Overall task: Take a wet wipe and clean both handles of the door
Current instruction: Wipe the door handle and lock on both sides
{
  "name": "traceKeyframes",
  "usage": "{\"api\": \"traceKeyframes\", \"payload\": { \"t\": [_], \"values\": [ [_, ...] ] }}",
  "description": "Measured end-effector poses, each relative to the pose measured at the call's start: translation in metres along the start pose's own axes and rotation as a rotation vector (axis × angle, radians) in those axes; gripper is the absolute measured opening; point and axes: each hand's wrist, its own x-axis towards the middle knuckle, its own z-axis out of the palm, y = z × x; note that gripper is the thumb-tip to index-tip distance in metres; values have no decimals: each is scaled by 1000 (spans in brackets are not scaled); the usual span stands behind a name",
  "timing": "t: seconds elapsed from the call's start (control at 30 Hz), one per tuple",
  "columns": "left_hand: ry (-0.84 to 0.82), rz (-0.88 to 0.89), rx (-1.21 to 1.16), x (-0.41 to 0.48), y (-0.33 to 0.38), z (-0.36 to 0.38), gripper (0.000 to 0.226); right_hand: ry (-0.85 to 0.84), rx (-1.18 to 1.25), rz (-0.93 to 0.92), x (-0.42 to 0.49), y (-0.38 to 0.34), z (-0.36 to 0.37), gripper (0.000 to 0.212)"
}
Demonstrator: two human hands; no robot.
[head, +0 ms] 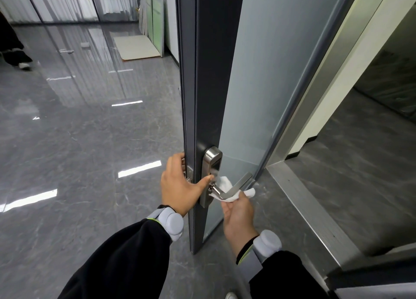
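A dark-framed glass door [209, 73] stands open, edge toward me. On its right face a steel lock plate [211, 163] carries a lever handle [236, 186] pointing right. My right hand [238, 213] is under the lever, holding a white wet wipe [227, 190] wrapped around the handle near its base. My left hand [180, 186] grips the door's edge, thumb resting on the lock plate and fingers curled around the far side. The handle on the other face is hidden behind the door edge and my left hand.
Glossy grey tile floor [90, 141] spreads to the left. A person's leg and shoe [20, 57] show at the far left. A pale board [137, 48] lies on the floor by a partition. The metal threshold [310, 208] and door frame [333, 73] run along the right.
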Motion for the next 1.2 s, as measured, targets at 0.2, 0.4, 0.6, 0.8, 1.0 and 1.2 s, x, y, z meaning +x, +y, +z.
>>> {"api": "traceKeyframes", "payload": {
  "t": [0.2, 0.4, 0.6, 0.8, 1.0, 1.2],
  "values": [
    [1, 0, 5, 0, 0, 1, 69, 79, -444, -438, 36, -30, -10, 32],
    [3, 15, 10, -1, 0, 1, 70, -137, -1126, -842, 31, -36, -29, 42],
    [9, 15, 1, -4, 1, 1, 73, -308, -1588, -1196, 16, -8, -52, 43],
    [15, 19, 9, -7, 5, 3, 73, -428, -1705, -1388, -6, 16, -51, 41],
    [13, 13, 16, -9, 7, 4, 75, -506, -1883, -1531, 12, -2, -70, 44],
    [10, -1, 20, -13, 10, 7, 73, -461, -1882, -1536, 23, -37, -79, 48]
  ]
}}
